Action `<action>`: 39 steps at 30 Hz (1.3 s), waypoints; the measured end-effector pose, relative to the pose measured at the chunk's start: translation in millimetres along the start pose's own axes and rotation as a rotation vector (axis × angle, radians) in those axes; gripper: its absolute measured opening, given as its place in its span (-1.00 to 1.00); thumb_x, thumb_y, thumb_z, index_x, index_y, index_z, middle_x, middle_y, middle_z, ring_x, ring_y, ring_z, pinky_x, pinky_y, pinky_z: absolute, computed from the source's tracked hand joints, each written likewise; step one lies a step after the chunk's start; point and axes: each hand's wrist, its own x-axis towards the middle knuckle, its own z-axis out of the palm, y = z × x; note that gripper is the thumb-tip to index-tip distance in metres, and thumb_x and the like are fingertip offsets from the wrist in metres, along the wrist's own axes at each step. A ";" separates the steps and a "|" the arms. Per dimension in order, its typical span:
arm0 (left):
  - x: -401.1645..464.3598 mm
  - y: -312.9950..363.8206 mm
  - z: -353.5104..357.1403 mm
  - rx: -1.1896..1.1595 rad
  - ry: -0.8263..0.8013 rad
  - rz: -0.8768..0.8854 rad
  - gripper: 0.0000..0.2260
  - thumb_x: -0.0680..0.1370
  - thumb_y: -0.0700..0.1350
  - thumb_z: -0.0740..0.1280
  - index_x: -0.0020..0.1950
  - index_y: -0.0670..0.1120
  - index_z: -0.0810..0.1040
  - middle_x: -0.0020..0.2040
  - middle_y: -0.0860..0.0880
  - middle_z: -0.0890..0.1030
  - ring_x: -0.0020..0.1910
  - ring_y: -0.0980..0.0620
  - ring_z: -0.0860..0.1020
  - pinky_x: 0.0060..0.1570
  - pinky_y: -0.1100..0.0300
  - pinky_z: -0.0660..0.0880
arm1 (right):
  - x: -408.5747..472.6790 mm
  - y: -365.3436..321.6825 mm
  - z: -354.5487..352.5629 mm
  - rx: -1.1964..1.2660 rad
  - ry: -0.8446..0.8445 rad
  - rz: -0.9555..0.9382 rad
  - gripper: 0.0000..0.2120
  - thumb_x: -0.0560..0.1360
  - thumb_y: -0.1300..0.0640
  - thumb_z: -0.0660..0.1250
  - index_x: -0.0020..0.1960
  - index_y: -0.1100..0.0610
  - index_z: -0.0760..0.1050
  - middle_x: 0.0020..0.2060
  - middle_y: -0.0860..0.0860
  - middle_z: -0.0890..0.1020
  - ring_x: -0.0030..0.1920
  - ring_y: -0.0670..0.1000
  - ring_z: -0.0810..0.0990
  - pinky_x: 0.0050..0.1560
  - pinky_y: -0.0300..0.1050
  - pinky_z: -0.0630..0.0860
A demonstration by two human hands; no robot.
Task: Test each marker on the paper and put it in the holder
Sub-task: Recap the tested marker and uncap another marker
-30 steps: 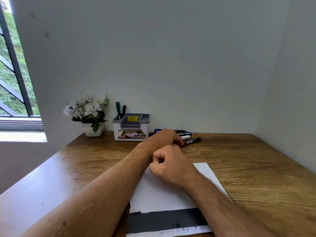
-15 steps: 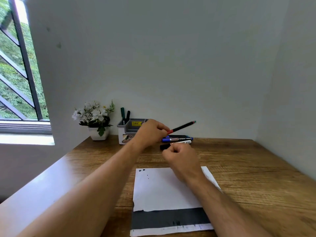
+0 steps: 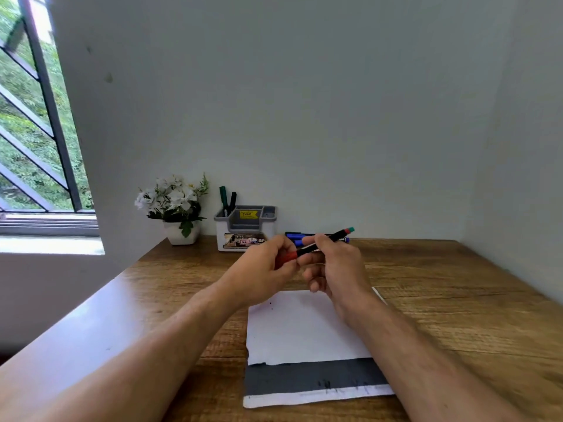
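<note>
Both hands hold one marker (image 3: 320, 245) above paper (image 3: 304, 327); left hand (image 3: 265, 269) pinches red cap end, right hand (image 3: 335, 266) curls round barrel; long axis rises rightward; holder (image 3: 245, 228) behind, nearer left hand.

Red-capped marker held over the paper, holder at the back of the desk

A slim black marker (image 3: 323, 243) with a red cap at its near end and a green tip at the far end slants up to the right above the white paper (image 3: 300, 328), which lies flat and carries a few small dots near its top left corner and a dark grey band near its bottom edge; the grey and white holder (image 3: 245, 228) stands upright by the wall with two dark markers (image 3: 227, 200) upright in its left compartment, and blue markers (image 3: 297, 236) lie just right of it
</note>
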 end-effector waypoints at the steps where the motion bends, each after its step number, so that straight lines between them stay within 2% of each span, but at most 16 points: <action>1: 0.2 -0.6 0.4 0.026 -0.019 0.033 -0.97 0.62 0.00 0.25 0.01 0.07 0.46 -0.24 0.07 0.58 -0.36 0.18 0.48 -0.37 0.31 0.38 | 0.4 0.8 0.2 0.001 -0.014 -0.010 -0.80 0.60 0.12 0.28 -0.04 0.18 0.64 -0.43 0.08 0.64 -0.53 -0.01 0.52 -0.59 -0.20 0.40; 4: -0.3 0.2 -1.4 0.161 -0.069 0.154 -0.88 0.65 0.01 0.16 -0.05 0.04 0.43 -0.25 0.09 0.55 -0.33 0.15 0.47 -0.33 0.20 0.38 | 0.3 3.3 0.1 -0.028 -0.036 -0.052 -0.81 0.57 0.11 0.35 -0.17 0.18 0.61 -0.46 0.04 0.60 -0.51 -0.02 0.52 -0.57 -0.19 0.42; 8: 0.5 2.8 -6.8 0.271 -0.027 0.251 -0.85 0.61 0.01 0.07 -0.06 0.13 0.41 -0.22 0.18 0.50 -0.22 0.21 0.48 -0.25 0.27 0.31 | -0.4 5.6 1.4 -0.054 -0.039 -0.065 -0.76 0.59 0.09 0.36 -0.19 0.21 0.60 -0.46 0.02 0.58 -0.52 -0.02 0.51 -0.57 -0.19 0.40; 11: 1.7 0.7 -7.9 0.187 -0.035 0.241 -0.82 0.63 -0.02 0.07 -0.01 0.08 0.46 -0.21 0.16 0.53 -0.23 0.18 0.50 -0.25 0.28 0.35 | -2.3 6.0 3.0 -0.061 -0.053 -0.064 -0.75 0.59 0.05 0.37 -0.13 0.23 0.63 -0.43 0.04 0.63 -0.51 -0.01 0.53 -0.55 -0.19 0.43; 16: 2.3 -0.9 -12.9 0.014 -0.057 0.208 -0.82 0.59 0.05 0.11 -0.07 0.10 0.49 -0.28 0.02 0.59 -0.35 0.04 0.52 -0.35 0.12 0.48 | -6.6 5.8 5.4 -0.048 -0.082 -0.052 -0.72 0.59 0.05 0.36 -0.20 0.20 0.63 -0.46 0.03 0.60 -0.51 -0.03 0.53 -0.53 -0.18 0.46; 20: 3.0 -0.7 -12.7 0.007 -0.029 0.205 -0.82 0.55 0.06 0.14 -0.09 0.11 0.52 -0.31 0.02 0.60 -0.41 0.11 0.50 -0.43 0.27 0.42 | -9.1 5.6 8.3 -0.002 -0.075 -0.015 -0.67 0.60 0.07 0.35 -0.31 0.14 0.59 -0.51 0.01 0.54 -0.54 -0.05 0.48 -0.57 -0.22 0.41; 24: 5.7 -0.3 -11.1 0.008 -0.011 0.187 -0.83 0.55 0.09 0.16 -0.13 0.22 0.53 -0.34 0.02 0.60 -0.44 0.07 0.50 -0.46 0.20 0.44 | -8.2 6.4 8.8 0.029 -0.060 0.011 -0.55 0.59 0.07 0.36 -0.47 0.09 0.57 -0.54 -0.01 0.50 -0.56 -0.08 0.44 -0.59 -0.24 0.36; 27: 5.5 -0.2 -10.4 -0.003 -0.002 0.185 -0.82 0.55 0.07 0.19 -0.20 0.27 0.52 -0.38 0.05 0.57 -0.48 0.16 0.42 -0.47 0.31 0.35 | -8.3 8.0 9.8 0.052 -0.064 0.028 -0.59 0.58 0.08 0.36 -0.44 0.09 0.54 -0.55 -0.02 0.47 -0.58 -0.10 0.41 -0.60 -0.26 0.32; 31: 4.7 1.4 -10.4 -0.016 -0.001 0.181 -0.80 0.57 0.04 0.22 -0.23 0.22 0.53 -0.44 0.15 0.51 -0.51 0.17 0.39 -0.49 0.38 0.28 | -7.6 9.5 10.2 0.079 -0.053 0.040 -0.65 0.59 0.09 0.35 -0.36 0.14 0.50 -0.55 -0.02 0.45 -0.59 -0.11 0.38 -0.61 -0.27 0.28; 34: 6.0 1.9 -8.8 -0.004 -0.001 0.170 -0.81 0.55 0.08 0.21 -0.18 0.13 0.58 -0.43 0.12 0.51 -0.50 0.16 0.39 -0.48 0.32 0.30 | -7.5 9.7 10.0 0.084 -0.038 0.045 -0.65 0.58 0.09 0.36 -0.37 0.13 0.49 -0.55 -0.02 0.43 -0.60 -0.11 0.37 -0.61 -0.27 0.28; 39: 8.1 -0.4 -10.9 0.040 -0.010 0.137 -0.67 0.55 0.27 0.21 -0.14 0.07 0.61 -0.37 0.01 0.57 -0.42 0.03 0.49 -0.43 0.16 0.36 | -6.4 7.3 7.5 0.111 -0.014 0.030 -0.60 0.58 0.11 0.35 -0.43 0.11 0.46 -0.55 -0.01 0.40 -0.62 -0.10 0.32 -0.63 -0.27 0.24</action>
